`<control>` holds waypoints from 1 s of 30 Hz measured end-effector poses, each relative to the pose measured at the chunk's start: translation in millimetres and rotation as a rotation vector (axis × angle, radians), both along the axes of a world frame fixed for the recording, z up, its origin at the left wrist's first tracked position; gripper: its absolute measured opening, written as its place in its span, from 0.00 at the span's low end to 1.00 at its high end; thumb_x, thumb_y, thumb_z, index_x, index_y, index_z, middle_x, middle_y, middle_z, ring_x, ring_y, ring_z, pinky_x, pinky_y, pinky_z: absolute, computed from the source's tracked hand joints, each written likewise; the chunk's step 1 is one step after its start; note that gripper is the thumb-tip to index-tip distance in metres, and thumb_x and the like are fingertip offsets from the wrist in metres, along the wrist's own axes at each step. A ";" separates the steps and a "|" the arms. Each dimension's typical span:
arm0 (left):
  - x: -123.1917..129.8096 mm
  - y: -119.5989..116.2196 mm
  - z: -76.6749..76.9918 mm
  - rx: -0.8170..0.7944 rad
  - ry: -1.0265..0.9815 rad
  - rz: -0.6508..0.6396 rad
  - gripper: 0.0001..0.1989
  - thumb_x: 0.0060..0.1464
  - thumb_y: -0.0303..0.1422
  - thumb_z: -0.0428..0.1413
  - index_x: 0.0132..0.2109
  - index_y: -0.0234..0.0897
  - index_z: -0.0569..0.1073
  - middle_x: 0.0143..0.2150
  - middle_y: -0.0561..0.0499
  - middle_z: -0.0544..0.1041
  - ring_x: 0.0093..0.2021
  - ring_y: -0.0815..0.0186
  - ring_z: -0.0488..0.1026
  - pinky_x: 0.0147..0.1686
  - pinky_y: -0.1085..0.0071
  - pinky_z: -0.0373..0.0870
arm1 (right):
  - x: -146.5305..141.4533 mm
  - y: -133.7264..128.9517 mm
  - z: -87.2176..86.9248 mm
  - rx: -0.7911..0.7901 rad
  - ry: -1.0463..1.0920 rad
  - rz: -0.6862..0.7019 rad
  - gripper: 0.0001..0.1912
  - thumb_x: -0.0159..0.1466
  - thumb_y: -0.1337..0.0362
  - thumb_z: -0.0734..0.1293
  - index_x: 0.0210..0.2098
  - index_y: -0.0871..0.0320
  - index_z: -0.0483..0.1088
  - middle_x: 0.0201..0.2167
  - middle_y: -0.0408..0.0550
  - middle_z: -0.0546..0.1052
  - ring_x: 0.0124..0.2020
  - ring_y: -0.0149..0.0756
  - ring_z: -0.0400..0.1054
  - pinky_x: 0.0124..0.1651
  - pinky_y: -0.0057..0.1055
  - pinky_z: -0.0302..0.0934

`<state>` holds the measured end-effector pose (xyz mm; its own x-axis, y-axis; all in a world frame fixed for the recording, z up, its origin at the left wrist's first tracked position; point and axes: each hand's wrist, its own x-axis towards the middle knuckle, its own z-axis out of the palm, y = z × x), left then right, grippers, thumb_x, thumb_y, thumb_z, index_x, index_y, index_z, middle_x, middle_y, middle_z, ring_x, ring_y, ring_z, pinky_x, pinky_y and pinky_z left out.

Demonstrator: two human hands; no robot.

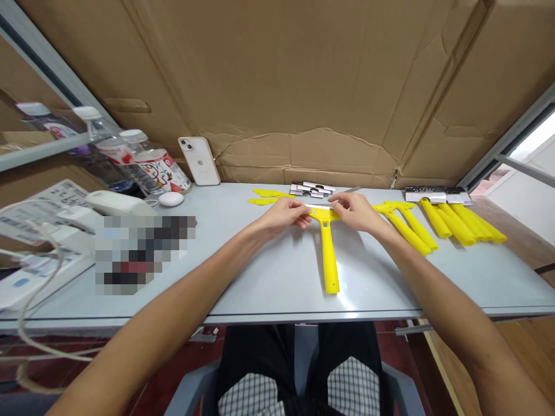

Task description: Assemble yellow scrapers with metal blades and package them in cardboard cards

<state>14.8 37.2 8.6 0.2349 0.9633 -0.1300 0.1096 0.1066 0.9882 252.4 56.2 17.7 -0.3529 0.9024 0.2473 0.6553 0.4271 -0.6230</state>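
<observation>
A yellow scraper [329, 254] lies in front of me, its handle pointing toward the table's front edge. My left hand [286, 215] pinches the left end of its wide head. At the head's right end is my right hand [353, 209], thumb and finger closed at the edge. A thin metal blade [318, 206] shows along the top of the head between my hands. Behind them lie silvery-and-black packaged pieces [310, 189] and a loose metal strip [352, 189]. Loose yellow head pieces [264, 196] are left of these.
Two yellow scraper handles [410, 228] lie right of my right hand. Farther right, several yellow scrapers [466, 222] have dark carded heads. A phone [200, 162] leans on the cardboard wall [303, 86]. Bottles [160, 164], a white mouse [170, 199] and cables [56, 254] crowd the left.
</observation>
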 end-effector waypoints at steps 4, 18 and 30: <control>-5.7 6.6 0.5 0.008 -0.020 0.033 0.09 0.60 0.27 0.64 0.31 0.29 0.81 0.30 0.44 0.83 0.25 0.71 0.76 0.33 0.71 0.77 | -0.4 2.1 1.9 -0.499 0.324 0.052 0.08 0.70 0.65 0.70 0.43 0.62 0.81 0.35 0.54 0.85 0.27 0.33 0.74 0.27 0.27 0.65; 11.9 -7.7 3.4 0.027 -0.102 0.232 0.13 0.65 0.29 0.62 0.55 0.33 0.74 0.35 0.48 0.82 0.31 0.68 0.81 0.38 0.70 0.80 | -8.5 -1.1 0.1 -0.625 0.684 0.020 0.06 0.65 0.74 0.74 0.31 0.63 0.79 0.24 0.50 0.79 0.23 0.29 0.71 0.26 0.24 0.69; 24.2 -31.7 -3.8 0.542 0.527 0.158 0.26 0.63 0.33 0.63 0.66 0.38 0.74 0.55 0.44 0.83 0.36 0.65 0.81 0.45 0.67 0.77 | -20.6 -7.9 -2.1 -0.588 0.842 -0.124 0.12 0.66 0.75 0.72 0.27 0.59 0.72 0.28 0.51 0.82 0.25 0.30 0.75 0.28 0.25 0.72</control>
